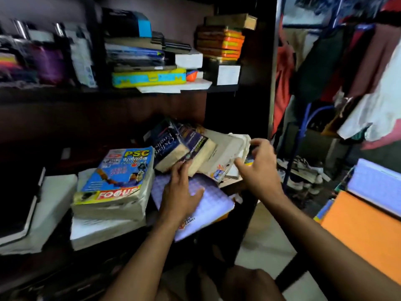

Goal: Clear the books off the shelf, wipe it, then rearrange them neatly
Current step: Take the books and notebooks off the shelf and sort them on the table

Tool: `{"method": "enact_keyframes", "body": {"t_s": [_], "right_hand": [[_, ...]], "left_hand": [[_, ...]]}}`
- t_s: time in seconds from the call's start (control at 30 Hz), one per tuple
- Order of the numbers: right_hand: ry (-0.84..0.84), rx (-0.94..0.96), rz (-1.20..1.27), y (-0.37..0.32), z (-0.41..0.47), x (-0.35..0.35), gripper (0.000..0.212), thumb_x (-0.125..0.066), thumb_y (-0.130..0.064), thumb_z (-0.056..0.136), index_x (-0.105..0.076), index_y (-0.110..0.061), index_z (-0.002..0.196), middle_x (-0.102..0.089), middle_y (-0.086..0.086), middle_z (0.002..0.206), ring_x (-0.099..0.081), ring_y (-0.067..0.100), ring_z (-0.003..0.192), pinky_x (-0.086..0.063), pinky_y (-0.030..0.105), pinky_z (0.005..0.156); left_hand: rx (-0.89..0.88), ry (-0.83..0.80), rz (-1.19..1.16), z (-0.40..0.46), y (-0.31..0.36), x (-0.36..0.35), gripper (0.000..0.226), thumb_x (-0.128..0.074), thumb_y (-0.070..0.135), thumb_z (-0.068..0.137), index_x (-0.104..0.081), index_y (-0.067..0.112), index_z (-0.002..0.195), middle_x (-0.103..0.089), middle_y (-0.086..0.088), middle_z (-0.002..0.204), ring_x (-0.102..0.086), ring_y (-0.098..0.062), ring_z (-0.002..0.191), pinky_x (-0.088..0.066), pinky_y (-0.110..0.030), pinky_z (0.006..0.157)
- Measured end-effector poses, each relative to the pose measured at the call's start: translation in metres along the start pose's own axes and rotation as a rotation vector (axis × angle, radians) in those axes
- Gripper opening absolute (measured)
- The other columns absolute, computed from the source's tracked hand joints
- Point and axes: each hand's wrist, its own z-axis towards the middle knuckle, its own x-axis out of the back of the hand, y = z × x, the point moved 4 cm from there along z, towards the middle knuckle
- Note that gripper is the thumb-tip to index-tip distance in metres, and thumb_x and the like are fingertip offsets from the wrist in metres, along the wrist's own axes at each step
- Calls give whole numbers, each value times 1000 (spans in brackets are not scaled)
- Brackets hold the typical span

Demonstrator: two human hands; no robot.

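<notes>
Now both hands reach into the leaning books on the lower shelf (pixel 230 183).

Nearest, the left hand (pixel 182 192) lies with fingers straight on a lilac checked notebook (pixel 208 198), fingertips touching the thick dictionary (pixel 171 144) tilted above it. The right hand (pixel 258 168) has a curled grip around the edge of pale paperbacks (pixel 225 148) leaning rightwards. Beside them lies a flat stack topped by a PSC guide (pixel 121 172). Farther up, the upper shelf (pixel 223 88) carries piled books and boxes.
</notes>
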Motion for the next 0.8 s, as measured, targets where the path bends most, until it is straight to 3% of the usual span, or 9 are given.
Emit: {"method": "enact_keyframes", "body": {"t_s": [0.07, 0.13, 0.23, 0.3, 0.37, 0.47, 0.53, 0.63, 0.8], "right_hand": [[-3, -268, 192, 19, 8, -7, 68, -72, -39, 86, -39, -16, 141, -52, 8, 125, -54, 26, 115, -47, 46, 100], [-86, -425, 352, 24, 11, -22, 68, -71, -34, 90, -38, -16, 146, -60, 5, 120, -63, 21, 106, -52, 42, 94], [-138, -345, 284, 7, 9, -40, 42, -69, -22, 90, -46, -16, 125, -66, 3, 113, -66, 19, 97, -56, 40, 87], [-137, -258, 236, -10, 6, -49, 40, -70, -19, 90, -37, -20, 113, -63, 4, 111, -65, 23, 97, -56, 41, 85], [-127, -219, 234, -24, 2, -55, 46, -72, -22, 87, -32, -21, 110, -63, 6, 111, -65, 26, 98, -56, 43, 84], [-100, -287, 240, -28, 0, -61, 52, -75, -31, 87, -30, -19, 112, -65, 10, 111, -65, 32, 99, -55, 46, 84], [-87, -297, 238, -30, -3, -63, 51, -74, -30, 89, -30, -18, 112, -66, 11, 110, -65, 34, 99, -55, 44, 81], [-90, -165, 216, -47, -14, -70, 46, -69, -24, 90, -27, -21, 107, -64, 14, 108, -63, 38, 97, -48, 39, 71], [-105, -18, 295, -52, -35, -84, 38, -61, -15, 90, -31, -17, 113, -57, 15, 116, -56, 42, 107, -49, 48, 79]], "left_hand": [[-48, -21, 13, -2, 2, 0, 88, -77, 33, 86, -25, 33, 157, -13, 4, 163, -52, -29, 131, -51, -42, 95], [-43, -56, 13, -3, -1, 1, 87, -77, 37, 87, -25, 43, 156, -7, 11, 164, -55, -26, 129, -53, -42, 95], [-48, -129, 73, -1, 0, -2, 82, -72, 54, 85, -24, 59, 151, 3, 11, 168, -42, -26, 142, -45, -48, 107], [-27, -155, 136, 0, -1, -4, 82, -68, 66, 83, -22, 61, 151, 10, 8, 169, -36, -29, 146, -40, -50, 111], [-7, -149, 166, 0, 0, -5, 82, -66, 70, 82, -25, 56, 153, 14, 6, 168, -45, -27, 139, -41, -47, 108], [-3, -94, 111, -3, 2, -3, 76, -72, 62, 82, -38, 50, 149, 10, 9, 168, -55, -23, 128, -48, -42, 99], [-21, -43, 69, -2, 2, -2, 75, -79, 55, 79, -46, 44, 146, 4, 12, 167, -52, -22, 132, -52, -42, 93], [-1, 36, 43, 0, -2, 0, 78, -84, 43, 76, -49, 31, 145, -7, 5, 166, -47, -27, 138, -52, -45, 94], [42, 89, 214, -4, 4, 0, 71, -74, 33, 81, -47, 28, 146, -7, -7, 169, -57, -39, 126, -48, -46, 94]]}}
